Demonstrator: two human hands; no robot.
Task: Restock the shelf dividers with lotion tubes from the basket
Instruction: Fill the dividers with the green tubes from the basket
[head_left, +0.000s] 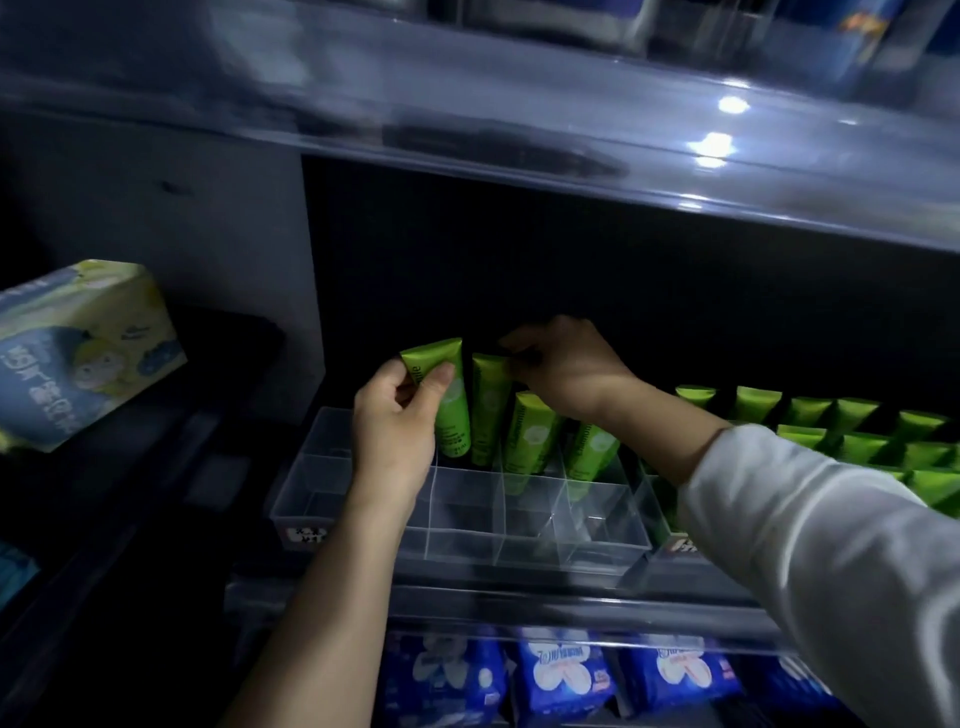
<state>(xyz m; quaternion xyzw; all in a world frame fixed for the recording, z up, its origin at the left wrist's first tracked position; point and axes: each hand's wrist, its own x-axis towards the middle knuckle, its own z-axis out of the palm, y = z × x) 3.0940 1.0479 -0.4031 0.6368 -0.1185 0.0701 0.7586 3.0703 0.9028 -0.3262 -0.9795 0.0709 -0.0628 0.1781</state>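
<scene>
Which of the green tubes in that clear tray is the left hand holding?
The leftmost tube, tilted, pinched near its top by the left hand. The other tubes stand in slots to its right.

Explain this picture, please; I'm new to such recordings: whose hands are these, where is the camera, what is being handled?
No machine here: a person works with two bare hands, and the one camera sits on their head, looking forward and down into a dim shelf. On it stands a clear plastic divider tray with tubes only in its back row. The left hand holds a nearly upright green lotion tube there. The right hand reaches the top of the neighbouring green tube; whether it grips is unclear. More green tubes stand further right; blue packs lie on the shelf below.
</scene>
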